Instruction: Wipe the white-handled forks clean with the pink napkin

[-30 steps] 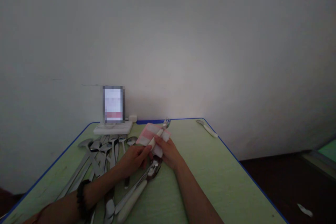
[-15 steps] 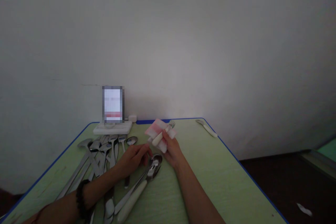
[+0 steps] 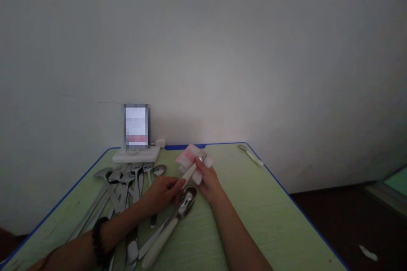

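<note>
Right hand (image 3: 206, 182) clutching cloth (image 3: 194, 161), left hand (image 3: 163, 190) pinching fork handle (image 3: 189, 173) — table (image 3: 254, 203) rightward bare

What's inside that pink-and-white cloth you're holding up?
A white-handled utensil sits in the cloth: its handle pokes out toward the left hand, and a bit of metal shows at the top. The right hand and cloth cover the middle.

Most likely a plain room in a home, or a simple dining space, dimly lit. A green table (image 3: 254, 203) with blue edging pushed against a bare white wall (image 3: 222, 51), a spread of steel spoons (image 3: 127, 182) and white-handled cutlery (image 3: 159, 241) across it. At the far edge, a propped phone (image 3: 136, 126) on a white stand (image 3: 136, 154); beside the table, dark floor (image 3: 349, 220).
</note>
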